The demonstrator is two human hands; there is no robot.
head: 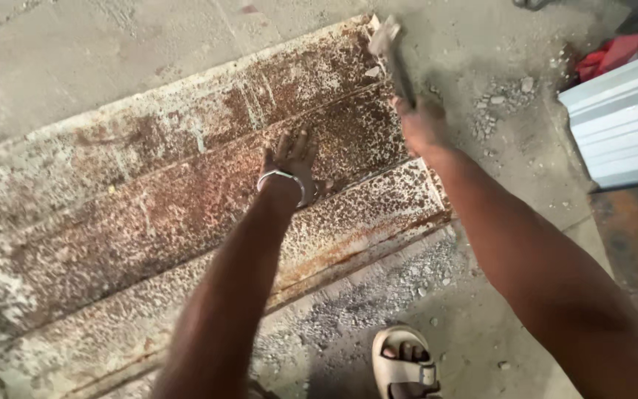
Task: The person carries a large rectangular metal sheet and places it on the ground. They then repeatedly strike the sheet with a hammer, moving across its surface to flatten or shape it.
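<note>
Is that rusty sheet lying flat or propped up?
Flat: the rusty sheet lies on the concrete floor, with the left hand pressed on it.

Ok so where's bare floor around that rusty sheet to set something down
Bare concrete floor lies beyond the rusty sheet, along its far edge. More lies near the sandalled foot, under the right arm. It is crowded by rubble past the right hand with its hammer, and by gravel along the sheet's near edge.

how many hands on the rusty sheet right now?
1. The left hand lies flat on the middle of the rusty sheet. The right hand is lifted at the sheet's right end, its grip shut on a hammer. None seem hidden.
</note>
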